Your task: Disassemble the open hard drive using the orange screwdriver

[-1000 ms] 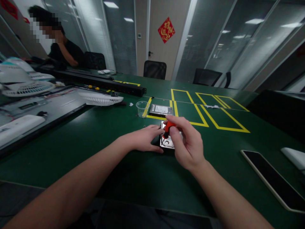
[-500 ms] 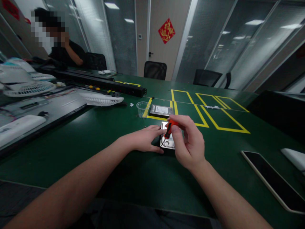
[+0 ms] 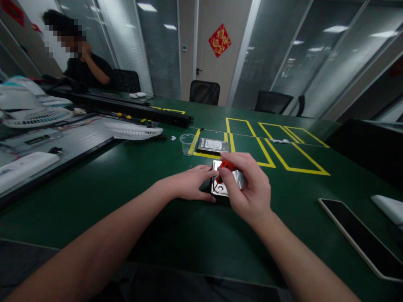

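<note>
A silver hard drive (image 3: 221, 190) lies flat on the green table, partly covered by my hands. My left hand (image 3: 192, 183) grips its left side, thumb at the near corner and fingers toward the far end. Pinched in the fingers of my right hand (image 3: 252, 191) is a red and black screwdriver (image 3: 226, 165). Its shaft slants down to the drive's near left corner; whether the tip sits in a screw I cannot tell. Just beyond lies a second hard drive (image 3: 213, 145), label up, beside a clear plastic cup (image 3: 185, 147).
White fan parts (image 3: 134, 131) and a long black power strip (image 3: 170, 117) lie at the left. Yellow tape (image 3: 308, 171) marks rectangles on the table. A phone (image 3: 359, 237) rests at the right. Across the table sits a person (image 3: 86, 69).
The screwdriver handle has turned slightly in my right fingers, and my right thumb and index finger have shifted on it. My left hand stays on the hard drive.
</note>
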Available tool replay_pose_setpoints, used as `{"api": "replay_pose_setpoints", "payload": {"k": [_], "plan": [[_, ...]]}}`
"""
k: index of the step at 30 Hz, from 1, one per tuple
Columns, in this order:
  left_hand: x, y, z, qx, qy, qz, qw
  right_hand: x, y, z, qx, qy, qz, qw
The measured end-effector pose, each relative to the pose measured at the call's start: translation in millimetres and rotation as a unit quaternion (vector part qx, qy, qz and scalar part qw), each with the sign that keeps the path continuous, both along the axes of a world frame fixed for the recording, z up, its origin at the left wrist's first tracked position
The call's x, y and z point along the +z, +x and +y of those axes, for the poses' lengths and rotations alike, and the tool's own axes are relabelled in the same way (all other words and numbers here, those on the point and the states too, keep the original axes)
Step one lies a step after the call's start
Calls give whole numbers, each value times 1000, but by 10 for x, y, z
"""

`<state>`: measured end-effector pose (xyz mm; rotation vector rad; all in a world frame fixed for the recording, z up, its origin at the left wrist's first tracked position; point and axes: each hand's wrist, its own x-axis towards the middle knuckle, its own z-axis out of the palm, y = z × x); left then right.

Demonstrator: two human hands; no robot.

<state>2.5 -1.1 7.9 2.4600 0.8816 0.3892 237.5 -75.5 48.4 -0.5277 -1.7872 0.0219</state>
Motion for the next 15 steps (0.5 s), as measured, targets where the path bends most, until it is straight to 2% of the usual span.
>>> {"api": "replay_pose_setpoints", "payload": {"k": [8, 15], "plan": [[49, 30, -6, 11, -9, 38, 999, -1, 32, -17, 32, -28, 0, 999], [48, 19, -6, 13, -5, 41, 999, -10, 25, -6, 22, -19, -1, 1000]]}}
